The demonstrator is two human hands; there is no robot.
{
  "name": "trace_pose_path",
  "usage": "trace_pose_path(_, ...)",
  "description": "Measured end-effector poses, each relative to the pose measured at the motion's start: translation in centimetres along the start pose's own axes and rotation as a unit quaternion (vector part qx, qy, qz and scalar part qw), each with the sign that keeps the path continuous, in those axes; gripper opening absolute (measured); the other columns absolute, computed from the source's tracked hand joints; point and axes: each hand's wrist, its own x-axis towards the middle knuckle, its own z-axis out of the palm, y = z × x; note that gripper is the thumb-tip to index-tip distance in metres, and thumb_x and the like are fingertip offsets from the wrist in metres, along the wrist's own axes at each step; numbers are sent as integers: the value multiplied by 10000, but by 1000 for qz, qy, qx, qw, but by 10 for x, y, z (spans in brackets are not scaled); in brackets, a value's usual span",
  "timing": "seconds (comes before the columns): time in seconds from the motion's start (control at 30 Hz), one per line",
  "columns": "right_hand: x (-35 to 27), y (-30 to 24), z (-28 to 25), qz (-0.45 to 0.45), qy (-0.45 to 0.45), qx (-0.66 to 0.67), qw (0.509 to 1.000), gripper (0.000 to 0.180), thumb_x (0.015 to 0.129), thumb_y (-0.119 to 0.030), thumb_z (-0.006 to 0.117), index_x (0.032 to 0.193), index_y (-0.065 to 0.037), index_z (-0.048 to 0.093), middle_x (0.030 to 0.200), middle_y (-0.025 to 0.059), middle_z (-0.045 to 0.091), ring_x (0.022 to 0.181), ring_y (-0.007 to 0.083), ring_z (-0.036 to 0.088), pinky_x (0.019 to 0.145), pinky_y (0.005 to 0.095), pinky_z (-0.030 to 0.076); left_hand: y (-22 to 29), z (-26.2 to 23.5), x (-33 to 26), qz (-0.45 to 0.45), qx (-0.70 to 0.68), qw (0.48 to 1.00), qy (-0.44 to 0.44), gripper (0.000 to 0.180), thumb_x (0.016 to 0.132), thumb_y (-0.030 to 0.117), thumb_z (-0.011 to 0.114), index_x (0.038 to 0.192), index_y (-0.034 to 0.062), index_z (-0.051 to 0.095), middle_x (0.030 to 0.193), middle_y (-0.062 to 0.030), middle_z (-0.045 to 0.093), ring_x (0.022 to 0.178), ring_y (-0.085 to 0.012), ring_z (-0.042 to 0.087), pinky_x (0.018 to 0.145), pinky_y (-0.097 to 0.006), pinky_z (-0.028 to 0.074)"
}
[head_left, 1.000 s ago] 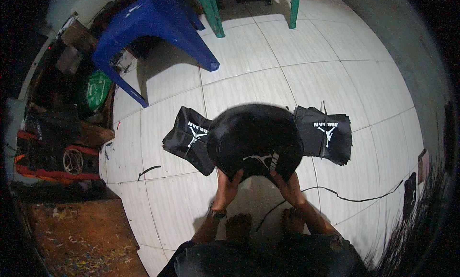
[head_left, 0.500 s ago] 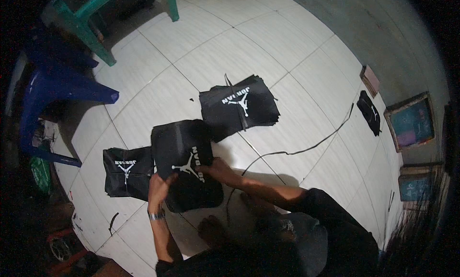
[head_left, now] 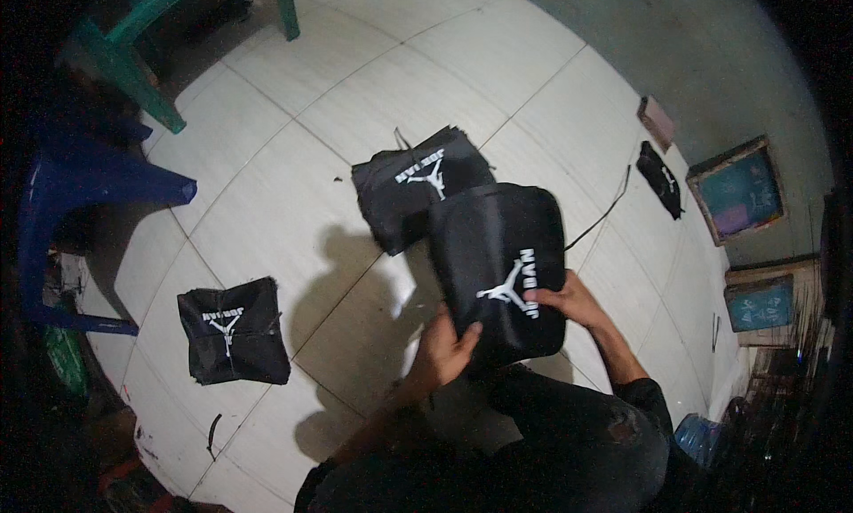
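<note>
Both hands hold a black fabric panel (head_left: pixel 484 229) with rounded corners and a white printed figure and lettering, raised above the floor. My left hand (head_left: pixel 442 346) grips its lower left edge, thumb on top. My right hand (head_left: pixel 573 300) grips the right edge, its thumb lying over the print. Whether it is one panel or a stack cannot be made out. Beyond it, partly covered, lies a tied bundle of similar black pieces (head_left: pixel 382 198). Another tied bundle (head_left: pixel 258 335) lies on the floor to the left.
White floor tiles (head_left: pixel 346 113) stretch around me. A blue plastic chair (head_left: pixel 98 189) and green plastic furniture (head_left: pixel 147 24) stand at the left. Against the right wall are a small black bundle (head_left: pixel 657 177) and framed printing screens (head_left: pixel 737 193). A dark strip (head_left: pixel 604 215) lies on the floor.
Both hands have carried the black panel rightward, away from the left bundle, which now shows whole. The panel now overlaps the far bundle in view. The head view has shifted slightly.
</note>
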Motion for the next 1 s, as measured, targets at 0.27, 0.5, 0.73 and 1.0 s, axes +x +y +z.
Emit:
trace_pose_path(0.27, 5, 52, -81, 16, -35, -28, 999, 484, 823, -388, 837, 1109, -10, 741, 1006, 94, 762, 907, 188, 710, 827, 336, 551, -40, 86, 44, -16, -23, 998, -58, 494, 993, 244, 668, 1379, -21, 511, 1278, -229, 658, 1182, -374, 635, 1018, -460, 474)
trace_pose_path(0.5, 86, 112, -95, 92, -102, -199, 970, 676, 799, -579, 802, 1116, 15, 747, 1053, 176, 764, 930, 331, 733, 858, 439, 555, -96, 73, 55, 14, 287, 957, -27, 569, 986, 448, 644, 1139, -99, 607, 1041, -275, 659, 850, -470, 659, 715, -549, 509)
trace_pose_path(0.73, 111, 163, -128, -333, 123, -442, 824, 306, 996, -296, 548, 1085, -9, 606, 1030, 251, 662, 1053, 398, 628, 906, 526, 510, -89, 48, -2, 1, 418, 899, 131, 279, 1058, 200, 523, 1144, -40, 635, 1055, -279, 629, 982, -346, 649, 773, -425, 521)
trace_pose_path(1.0, 133, 167, -175, -128, -95, -241, 957, 313, 934, -330, 697, 967, -19, 702, 945, 170, 716, 865, 366, 691, 727, 487, 540, 30, 44, 6, -132, 390, 874, -259, 243, 871, -39, 600, 1106, -15, 656, 881, -237, 702, 855, -363, 712, 738, -452, 527)
